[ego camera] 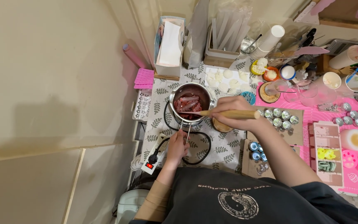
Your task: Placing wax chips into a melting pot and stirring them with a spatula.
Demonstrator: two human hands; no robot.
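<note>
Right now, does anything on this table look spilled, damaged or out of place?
Nothing looks spilled or broken. The black cord loops loosely around the small metal pot, close to the left hand on its handle. The table is crowded.

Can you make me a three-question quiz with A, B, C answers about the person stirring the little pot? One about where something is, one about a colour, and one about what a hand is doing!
1. Where is the small metal pot?
A. On the leaf-print cloth, left of the pink mat
B. On the floor
C. On the pink mat

2. What colour are the pieces in the pot?
A. Blue
B. Red
C. Yellow

3. What is the right hand doing?
A. Lying flat and empty
B. Lifting a cup
C. Holding a wooden stick whose tip reaches into the pot

Answers:
1 A, the pot stands on the leaf-print cloth, and the pink mat lies to its right.
2 B, red chunks fill the pot.
3 C, the grip is shut on the stick, while the left hand holds the pot's wire handle.
</note>
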